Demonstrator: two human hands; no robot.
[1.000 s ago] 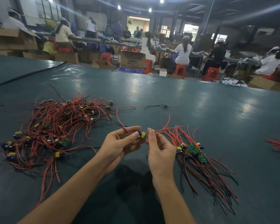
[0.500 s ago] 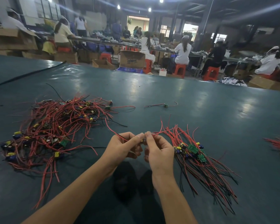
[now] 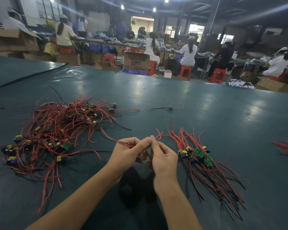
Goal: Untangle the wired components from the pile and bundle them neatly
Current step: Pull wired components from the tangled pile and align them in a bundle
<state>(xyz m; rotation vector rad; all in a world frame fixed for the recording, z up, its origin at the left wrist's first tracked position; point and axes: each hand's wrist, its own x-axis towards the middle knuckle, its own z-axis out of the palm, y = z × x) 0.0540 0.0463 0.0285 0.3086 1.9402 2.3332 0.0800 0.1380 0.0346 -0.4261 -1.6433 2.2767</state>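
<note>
Both forearms reach in from the near edge over a dark green desk with a glossy surface. The left hand and right hand meet fingertip to fingertip, each pinching the same red wire. This wire runs up and left from the hands toward the pile, a tangled heap of red and black wires with small parts. Just right of the hands lies the bundle; its wires run roughly parallel, from far-left to near-right. A single loose piece lies farther back. Beyond the desk, seated workers on red stools fill a dim workshop with cardboard boxes.
</note>
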